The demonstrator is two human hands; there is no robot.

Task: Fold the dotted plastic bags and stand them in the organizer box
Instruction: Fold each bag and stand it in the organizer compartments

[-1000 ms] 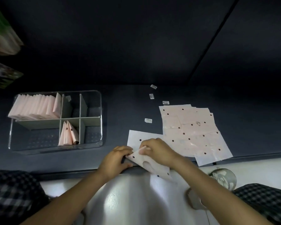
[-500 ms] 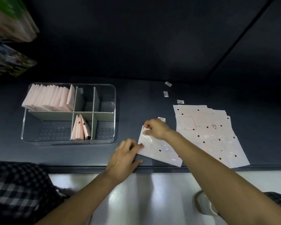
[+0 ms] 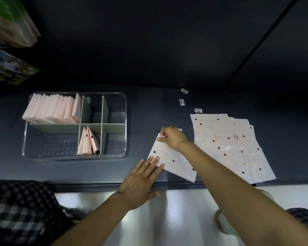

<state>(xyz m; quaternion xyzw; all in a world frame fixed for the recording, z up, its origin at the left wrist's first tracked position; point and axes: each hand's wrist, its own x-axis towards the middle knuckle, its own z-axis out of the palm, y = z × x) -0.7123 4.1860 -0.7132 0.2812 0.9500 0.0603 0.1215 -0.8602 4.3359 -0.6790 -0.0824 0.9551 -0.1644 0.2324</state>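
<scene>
Here the organizer box (image 3: 75,157) holds folded bags (image 3: 52,109); right hand (image 3: 172,139) pinches a dotted bag (image 3: 174,162), left hand (image 3: 140,180) flat.

Left hand (image 3: 140,180) flat, fingers straight; right hand (image 3: 172,139) fingers curled, pinching.

We can read no words anywhere. One bag in the flat pile (image 3: 228,139) bears a small triangle sign (image 3: 236,137), and three stickers (image 3: 182,102) carry barcode-like print (too small for us).

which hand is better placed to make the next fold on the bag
Right hand, probably: it pinches the far corner of the dotted pale pink plastic bag, while the left hand presses flat on its near corner.
</scene>
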